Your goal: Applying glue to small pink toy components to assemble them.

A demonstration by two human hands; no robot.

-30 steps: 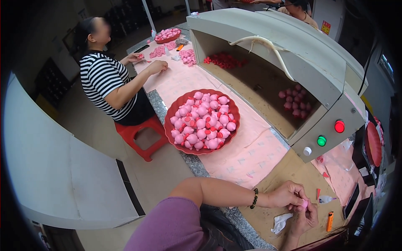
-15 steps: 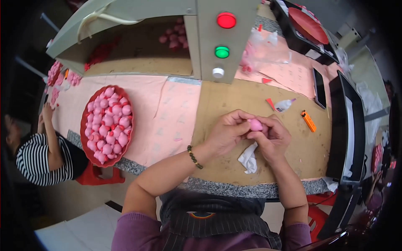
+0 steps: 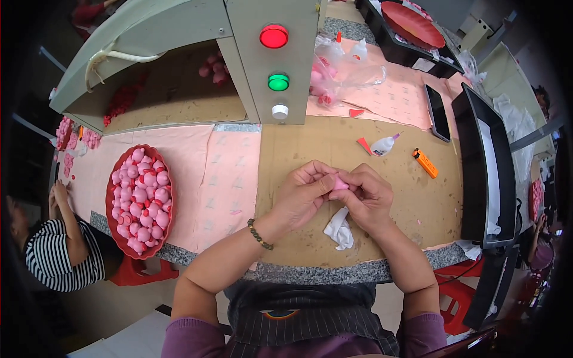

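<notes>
Between my two hands is a small round pink piece point(image 3: 339, 183), mostly covered by fingers. My left hand point(image 3: 305, 194) pinches it from the left, a beaded bracelet on that wrist. From the right, my right hand point(image 3: 369, 197) closes thumb and fingers on it. Just below lies a crumpled white tissue point(image 3: 339, 229) on the brown board point(image 3: 292, 238). Beyond my right hand are a small glue bottle point(image 3: 384, 145) with a purple tip, a red triangular scrap point(image 3: 364, 146) and an orange utility knife point(image 3: 425, 163).
A red scalloped tray point(image 3: 169, 230) heaped with pink and red figures sits left. Behind stands a grey machine point(image 3: 242, 59) with red and green lights. A black bin point(image 3: 471, 179) and phone point(image 3: 437, 113) are at right. A person in stripes point(image 3: 65, 256) sits far left.
The view has shifted, so the table appears a little lower and further left. My fingers have closed further over the pink piece, hiding more of it.
</notes>
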